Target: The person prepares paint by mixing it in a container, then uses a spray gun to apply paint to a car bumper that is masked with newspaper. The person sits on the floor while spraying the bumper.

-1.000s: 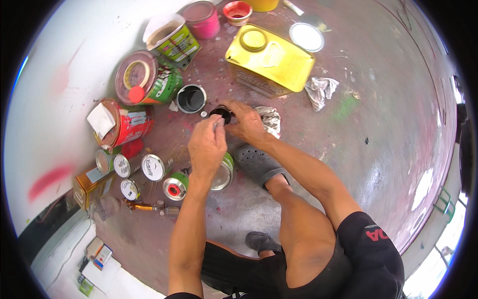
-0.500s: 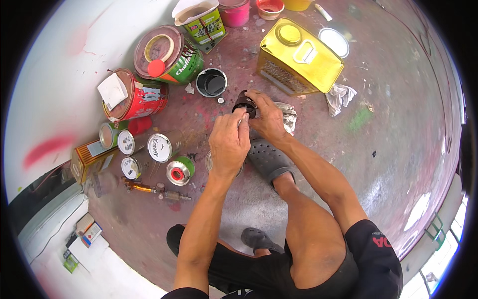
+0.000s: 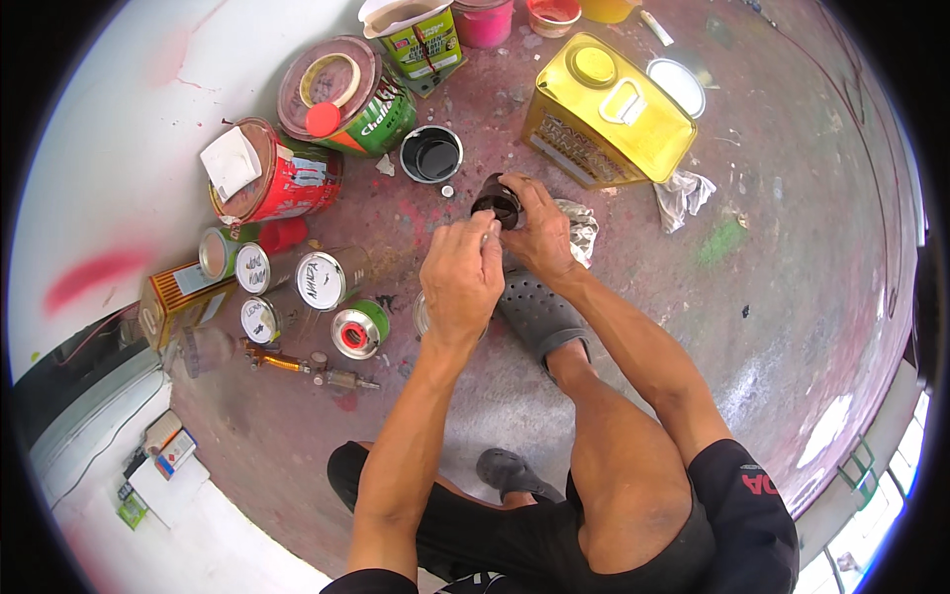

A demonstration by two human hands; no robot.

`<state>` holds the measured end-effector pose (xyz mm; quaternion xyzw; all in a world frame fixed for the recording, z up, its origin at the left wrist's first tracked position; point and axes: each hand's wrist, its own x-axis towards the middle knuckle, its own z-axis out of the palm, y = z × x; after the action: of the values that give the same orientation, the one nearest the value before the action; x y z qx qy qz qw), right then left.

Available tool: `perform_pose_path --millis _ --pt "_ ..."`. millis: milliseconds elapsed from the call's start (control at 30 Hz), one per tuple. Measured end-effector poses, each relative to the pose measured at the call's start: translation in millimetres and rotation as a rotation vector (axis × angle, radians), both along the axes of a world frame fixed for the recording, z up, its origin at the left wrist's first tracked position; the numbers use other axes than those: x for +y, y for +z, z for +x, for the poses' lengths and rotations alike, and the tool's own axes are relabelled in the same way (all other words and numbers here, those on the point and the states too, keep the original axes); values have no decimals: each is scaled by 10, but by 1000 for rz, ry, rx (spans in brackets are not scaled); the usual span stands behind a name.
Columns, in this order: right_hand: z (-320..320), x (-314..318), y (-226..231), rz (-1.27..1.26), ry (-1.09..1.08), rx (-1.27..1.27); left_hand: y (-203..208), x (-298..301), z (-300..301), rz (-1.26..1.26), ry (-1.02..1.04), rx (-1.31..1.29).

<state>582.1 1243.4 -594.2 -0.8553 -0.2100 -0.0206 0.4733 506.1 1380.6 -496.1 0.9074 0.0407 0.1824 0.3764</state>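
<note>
Floor (image 3: 643, 307), reddish-grey, blotched with paint, one patch green; yellow rectangular can (image 3: 648, 129), upright; pale crumpled cloth (image 3: 685, 200), just beside its corner; white round disc (image 3: 683, 87), flat; white tube (image 3: 656, 28), lying; cup of dark liquid (image 3: 433, 158); small white cap (image 3: 447, 191), near it; large green tin (image 3: 384, 127) and red tin (image 3: 292, 193), near the wall; smaller white-lidded tin (image 3: 320, 281); green tin with red mouth (image 3: 370, 319); metal tool with golden section (image 3: 282, 362), on its side; patterned crumpled cloth (image 3: 583, 236), near a grey perforated clog (image 3: 537, 312)
</note>
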Motion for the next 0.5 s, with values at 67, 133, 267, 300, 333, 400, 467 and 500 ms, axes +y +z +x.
perform_pose_path --millis 67,133,267,300,333,400,467,500 --pt "-5 -1 0 -10 7 -9 1 0 -31 -23 -86 17" --pt "-18 4 7 11 -7 -13 -10 -8 -11 6 1 -46" --pt "-40 7 21 0 -22 -22 20 2 -85 -53 -60 13" --pt "-42 3 24 -2 -25 -11 39 -3 -111 -70 -41 -24" --pt "-43 -7 29 -3 -28 -1 58 -13 -140 -87 -21 -61" --pt "-39 -24 36 -12 -40 24 98 -20 -232 -111 21 -102" --pt "-24 -58 43 -27 -58 51 137 -5 -357 -127 69 -110" --pt "-22 -37 57 -20 -65 64 115 8 -414 -213 133 -73"
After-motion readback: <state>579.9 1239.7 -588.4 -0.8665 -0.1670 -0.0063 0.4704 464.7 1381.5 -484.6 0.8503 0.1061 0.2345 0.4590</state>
